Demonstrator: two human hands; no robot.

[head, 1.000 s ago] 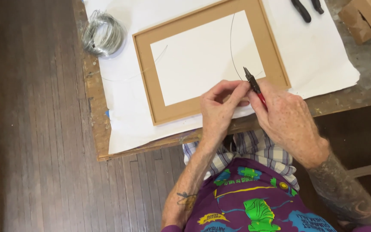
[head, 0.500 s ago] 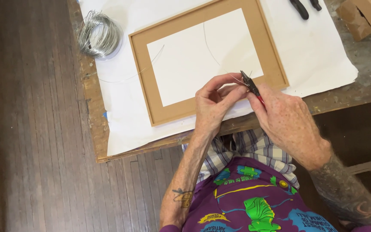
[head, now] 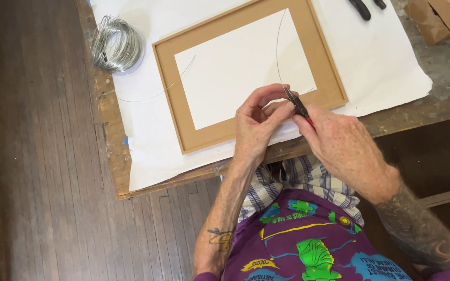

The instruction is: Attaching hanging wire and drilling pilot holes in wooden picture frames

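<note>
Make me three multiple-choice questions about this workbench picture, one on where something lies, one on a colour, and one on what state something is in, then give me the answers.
1. Where does the coil of wire lie?
A. At the left end of the white paper, beside the frame
B. Inside the frame
C. On the floor

2. What colour is the picture frame?
A. Black
B. Light brown
C. Blue

3. What is the right hand doing with the pliers?
A. They lie untouched on the table
B. It holds them, tips at a thin wire, with the left hand close against them
C. They hang from the bench edge

Answers: 1 A, the coil sits left of the frame's corner. 2 B, the border is tan. 3 B, the fingers wrap the red handles.
</note>
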